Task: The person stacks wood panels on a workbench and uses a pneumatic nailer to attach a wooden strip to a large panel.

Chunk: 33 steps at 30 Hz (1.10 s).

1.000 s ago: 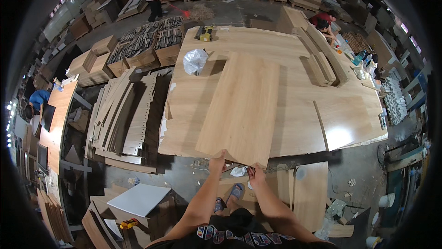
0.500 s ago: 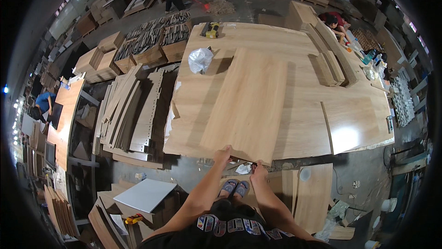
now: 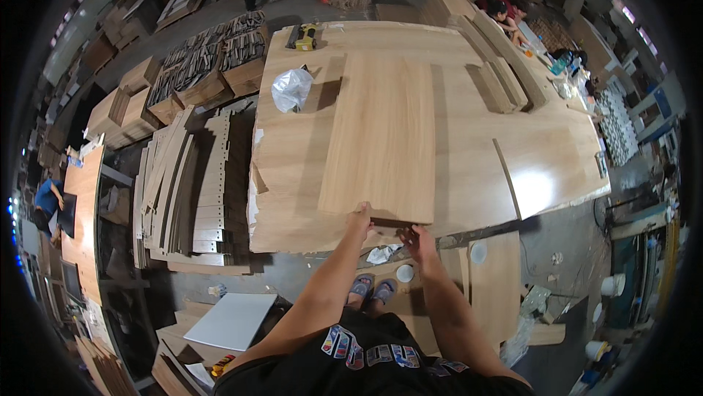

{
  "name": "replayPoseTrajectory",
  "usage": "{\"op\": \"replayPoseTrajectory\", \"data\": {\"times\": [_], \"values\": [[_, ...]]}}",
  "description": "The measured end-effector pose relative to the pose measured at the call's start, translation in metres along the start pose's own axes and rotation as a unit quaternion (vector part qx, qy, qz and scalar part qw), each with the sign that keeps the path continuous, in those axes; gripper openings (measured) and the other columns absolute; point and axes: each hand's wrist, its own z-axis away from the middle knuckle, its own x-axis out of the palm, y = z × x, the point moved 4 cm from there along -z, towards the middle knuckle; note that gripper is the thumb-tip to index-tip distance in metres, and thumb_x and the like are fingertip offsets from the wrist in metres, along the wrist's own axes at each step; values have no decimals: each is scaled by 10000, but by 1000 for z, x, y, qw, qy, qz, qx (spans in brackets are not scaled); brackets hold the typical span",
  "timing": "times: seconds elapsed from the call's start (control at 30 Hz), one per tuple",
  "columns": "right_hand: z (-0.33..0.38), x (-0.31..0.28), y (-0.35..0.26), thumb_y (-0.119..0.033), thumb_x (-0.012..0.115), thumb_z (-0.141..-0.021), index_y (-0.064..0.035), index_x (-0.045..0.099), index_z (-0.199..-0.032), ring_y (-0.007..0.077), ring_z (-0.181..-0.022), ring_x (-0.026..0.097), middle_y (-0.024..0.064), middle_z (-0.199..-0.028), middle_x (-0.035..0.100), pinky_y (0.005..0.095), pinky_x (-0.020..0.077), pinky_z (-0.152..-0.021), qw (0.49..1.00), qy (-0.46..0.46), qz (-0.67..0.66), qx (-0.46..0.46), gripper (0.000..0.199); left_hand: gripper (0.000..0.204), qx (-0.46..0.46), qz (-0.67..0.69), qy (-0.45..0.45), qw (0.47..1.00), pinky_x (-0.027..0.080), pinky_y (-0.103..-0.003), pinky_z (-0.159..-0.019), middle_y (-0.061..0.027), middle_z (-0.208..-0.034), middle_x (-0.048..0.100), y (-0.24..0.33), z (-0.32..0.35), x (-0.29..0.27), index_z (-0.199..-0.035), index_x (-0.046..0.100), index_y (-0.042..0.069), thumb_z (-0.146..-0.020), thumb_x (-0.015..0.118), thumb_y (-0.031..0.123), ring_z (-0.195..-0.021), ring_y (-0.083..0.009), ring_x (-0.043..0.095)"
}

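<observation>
Gripping wood panel (image 3: 384, 136) at workbench's (image 3: 293, 198) near edge.
Left hand (image 3: 360, 218) curling over it, right hand (image 3: 419, 238) grasping beneath; risking slipping, pinching fingers.

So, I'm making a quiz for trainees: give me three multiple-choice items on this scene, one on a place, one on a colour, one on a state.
1. Where is the crumpled plastic bag?
A on the wooden table
B on the floor
C in a hand

2. What colour is the power tool?
A red
B yellow and black
C white

3. What is the left hand doing?
A hanging free
B gripping the near edge of the long wooden panel
C holding the bag

Answers: A, it lies left of the panel; B, its body shows this; B, fingers curl over the edge.
</observation>
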Motion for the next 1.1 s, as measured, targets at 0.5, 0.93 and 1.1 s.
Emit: {"op": "replayPoseTrajectory", "data": {"times": [0.5,0.93,1.1], "values": [[303,-282,82,-85,625,-940,-61,680,-1380,225,-1058,724,133,-1199,774,375,559,-947,840,262,469,-71,445,739,-26,48,-178,983,629,-509,-903,-213,-1280,607,3,-96,-9,-1357,588,22,-990,601,663,-1016,-373,662],[708,-417,574,-196,566,-1021,-71,621,-944,231,-631,583,79,-784,605,402,452,-504,651,683,-325,63,156,423,115,-347,-239,900,526,-393,-570,-81,-790,656,-129,43,4,-915,632,80,-999,636,495,-673,-273,653],[649,-399,676,-161,587,-980,-49,663,-990,284,-754,653,135,-876,659,463,542,-613,684,572,-444,88,136,408,-86,-692,-344,628,505,-431,-530,-80,-795,679,-373,168,15,-989,698,124,-1027,612,521,-635,-247,651]]}}
